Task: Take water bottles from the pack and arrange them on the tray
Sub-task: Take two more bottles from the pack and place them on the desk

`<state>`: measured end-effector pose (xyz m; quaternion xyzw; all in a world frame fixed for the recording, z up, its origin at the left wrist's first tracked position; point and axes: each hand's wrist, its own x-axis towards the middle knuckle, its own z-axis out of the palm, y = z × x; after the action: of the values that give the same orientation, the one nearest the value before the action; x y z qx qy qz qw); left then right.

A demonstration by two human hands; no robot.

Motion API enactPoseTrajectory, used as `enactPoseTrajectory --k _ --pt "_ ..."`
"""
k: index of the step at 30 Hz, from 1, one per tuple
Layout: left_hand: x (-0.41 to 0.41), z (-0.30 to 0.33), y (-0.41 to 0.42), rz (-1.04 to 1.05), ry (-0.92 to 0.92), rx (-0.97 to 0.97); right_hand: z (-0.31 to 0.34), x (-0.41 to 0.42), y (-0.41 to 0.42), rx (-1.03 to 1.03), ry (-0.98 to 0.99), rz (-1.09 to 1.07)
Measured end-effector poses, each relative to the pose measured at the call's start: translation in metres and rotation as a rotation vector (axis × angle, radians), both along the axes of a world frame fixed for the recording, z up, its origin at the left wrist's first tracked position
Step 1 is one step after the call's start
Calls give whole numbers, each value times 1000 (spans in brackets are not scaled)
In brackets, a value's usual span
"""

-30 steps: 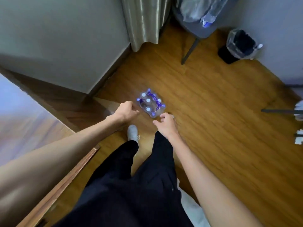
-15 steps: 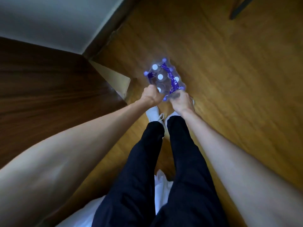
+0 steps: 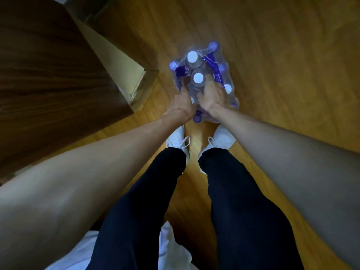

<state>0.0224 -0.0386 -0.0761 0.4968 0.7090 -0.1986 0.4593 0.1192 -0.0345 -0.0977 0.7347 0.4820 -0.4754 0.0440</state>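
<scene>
A shrink-wrapped pack of water bottles (image 3: 202, 71) with purple labels and white caps stands on the wooden floor just ahead of my feet. My left hand (image 3: 180, 108) grips the near left side of the pack. My right hand (image 3: 211, 95) lies on top of the near bottles with its fingers closed into the wrap. Both hands cover the near bottles. No tray is in view.
A dark wooden furniture top (image 3: 50, 78) with a sharp corner reaches close to the pack on the left. My white shoes (image 3: 177, 139) stand right behind the pack. Bare wooden floor (image 3: 292, 65) spreads to the right. White fabric (image 3: 167, 248) lies behind my legs.
I have bent down and both hands have gone from hovering near the pack to gripping it. The pack now looks larger and closer, with my right hand further onto its top.
</scene>
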Motion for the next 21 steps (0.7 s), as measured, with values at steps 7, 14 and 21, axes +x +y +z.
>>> enactPoseTrajectory --k 7,14,21 --pt "7 -37 -7 -133 155 91 -33 -12 23 144 -122 114" --pt "-7 -31 -9 -25 47 167 -29 4 19 250 -82 115" --pt "-11 54 -22 104 -20 283 46 9 -13 267 -64 -108"
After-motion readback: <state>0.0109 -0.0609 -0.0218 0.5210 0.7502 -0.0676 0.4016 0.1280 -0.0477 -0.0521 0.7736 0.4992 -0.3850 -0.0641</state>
